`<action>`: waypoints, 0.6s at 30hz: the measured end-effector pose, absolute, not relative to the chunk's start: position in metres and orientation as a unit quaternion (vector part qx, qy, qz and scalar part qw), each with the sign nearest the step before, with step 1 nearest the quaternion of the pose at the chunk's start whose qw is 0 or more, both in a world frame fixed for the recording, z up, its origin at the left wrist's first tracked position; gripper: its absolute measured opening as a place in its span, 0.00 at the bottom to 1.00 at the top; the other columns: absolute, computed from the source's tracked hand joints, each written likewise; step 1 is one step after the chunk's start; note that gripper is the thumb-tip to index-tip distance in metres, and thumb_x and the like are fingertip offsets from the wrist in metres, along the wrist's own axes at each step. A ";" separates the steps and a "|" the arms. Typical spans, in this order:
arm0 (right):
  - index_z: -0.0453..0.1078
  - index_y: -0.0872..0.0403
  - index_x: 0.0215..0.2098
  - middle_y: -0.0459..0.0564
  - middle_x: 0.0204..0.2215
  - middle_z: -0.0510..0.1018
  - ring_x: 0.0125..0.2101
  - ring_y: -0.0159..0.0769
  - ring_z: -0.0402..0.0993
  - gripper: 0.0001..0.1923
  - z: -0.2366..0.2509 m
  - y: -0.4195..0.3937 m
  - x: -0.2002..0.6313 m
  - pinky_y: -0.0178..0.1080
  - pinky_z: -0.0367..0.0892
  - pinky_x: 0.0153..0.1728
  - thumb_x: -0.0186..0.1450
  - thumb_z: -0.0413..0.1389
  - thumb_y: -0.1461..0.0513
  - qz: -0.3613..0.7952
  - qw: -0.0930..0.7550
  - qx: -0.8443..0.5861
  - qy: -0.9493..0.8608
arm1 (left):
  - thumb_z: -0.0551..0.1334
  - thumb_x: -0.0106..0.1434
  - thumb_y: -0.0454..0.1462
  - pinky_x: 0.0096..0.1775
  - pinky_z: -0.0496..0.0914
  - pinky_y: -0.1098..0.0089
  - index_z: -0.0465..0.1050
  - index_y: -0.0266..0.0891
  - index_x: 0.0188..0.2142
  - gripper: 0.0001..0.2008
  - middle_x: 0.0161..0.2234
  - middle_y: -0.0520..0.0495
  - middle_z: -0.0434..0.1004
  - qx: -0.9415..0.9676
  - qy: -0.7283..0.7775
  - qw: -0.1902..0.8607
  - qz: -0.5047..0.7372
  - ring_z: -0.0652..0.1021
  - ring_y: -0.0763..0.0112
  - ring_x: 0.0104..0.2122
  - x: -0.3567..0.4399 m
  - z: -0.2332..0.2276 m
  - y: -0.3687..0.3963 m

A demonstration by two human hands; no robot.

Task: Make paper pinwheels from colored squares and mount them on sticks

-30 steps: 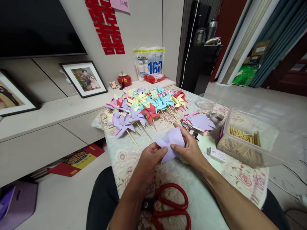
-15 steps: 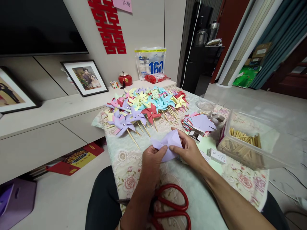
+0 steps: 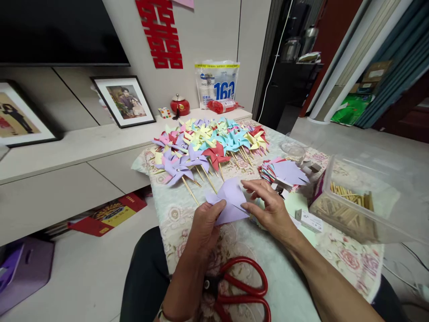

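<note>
Since the earlier frames the lilac paper piece (image 3: 229,202) is sitting a little lower and more to the left between the hands, and the right hand (image 3: 271,209) is now lying flatter beside it rather than curling over its top. The left hand (image 3: 205,222) is pinching the paper's near-left edge between thumb and fingers, so it is the hand truly holding the sheet. The right hand is touching the paper's right side with thumb and fingertips, its other fingers spreading loosely toward the stack of cut paper (image 3: 284,172). The piece is hovering just above the floral tablecloth (image 3: 187,214), straight ahead of the person, its peaked corner pointing away toward the heap of finished pinwheels (image 3: 208,143). Both hands are equally close to it, one on each flank. Red scissors (image 3: 241,290) are lying near the body, below the left wrist. A clear box of wooden sticks (image 3: 351,210) is standing well to the right.
</note>
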State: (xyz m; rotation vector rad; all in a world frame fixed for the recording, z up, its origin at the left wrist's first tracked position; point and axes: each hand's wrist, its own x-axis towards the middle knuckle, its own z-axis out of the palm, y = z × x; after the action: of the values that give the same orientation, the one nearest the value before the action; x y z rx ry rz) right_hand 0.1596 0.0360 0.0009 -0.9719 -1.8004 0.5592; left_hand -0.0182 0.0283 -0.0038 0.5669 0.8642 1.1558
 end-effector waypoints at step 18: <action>0.78 0.49 0.43 0.50 0.33 0.72 0.37 0.38 0.65 0.16 0.015 0.031 0.161 0.42 0.59 0.38 0.72 0.50 0.69 0.119 0.295 -0.338 -0.886 | 0.72 0.47 0.38 0.32 0.72 0.69 0.82 0.33 0.33 0.14 0.24 0.48 0.82 0.283 0.464 0.651 0.531 0.78 0.67 0.25 -0.016 -0.019 0.031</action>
State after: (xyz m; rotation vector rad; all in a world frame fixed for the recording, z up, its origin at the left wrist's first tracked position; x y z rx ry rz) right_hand 0.1609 0.0309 0.0149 -0.8988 -2.3577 0.3173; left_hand -0.0162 0.0312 -0.0188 0.6434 1.0530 1.2051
